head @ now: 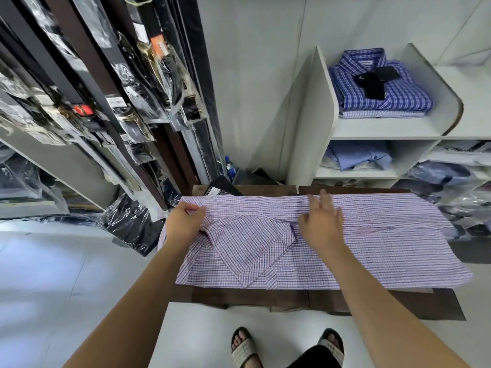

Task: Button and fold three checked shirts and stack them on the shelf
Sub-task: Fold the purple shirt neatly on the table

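Note:
A pink-and-purple checked shirt lies spread across a low brown wooden table, a sleeve folded in over its middle. My left hand grips a bunch of cloth at the shirt's left end. My right hand rests flat on the shirt's middle with fingers spread. On the top shelf at the back right sits a folded blue checked shirt with a dark tag on it, stacked on a paler checked shirt.
Racks of bagged belts and dark garments fill the left side. White shelving with folded blue shirts stands behind the table. A water bottle stands on the floor by the wall. My sandalled feet are near the table's front edge.

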